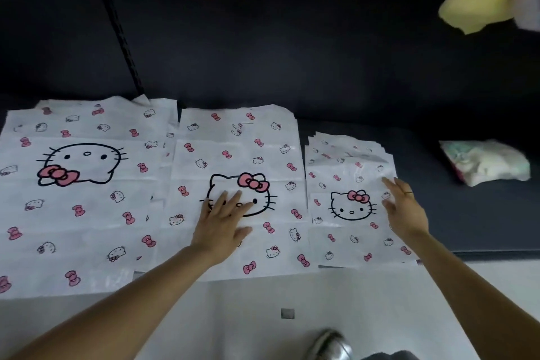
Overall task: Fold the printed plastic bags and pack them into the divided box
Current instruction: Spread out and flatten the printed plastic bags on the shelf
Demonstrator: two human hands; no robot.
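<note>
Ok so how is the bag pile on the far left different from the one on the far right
The left pile is clearly the larger; the right pile is the smallest of the three. The left pile's big cat face is upside down, the right pile's upright. No hand touches the left pile; the right hand is at the right pile's edge. Both are white with pink bows.

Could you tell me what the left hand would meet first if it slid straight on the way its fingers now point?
The left hand lies flat on the middle bag, its fingers pointing up and to the right. Sliding on, it would probably cross the big pink bow printed on that bag; nothing solid shows in that line.
</note>
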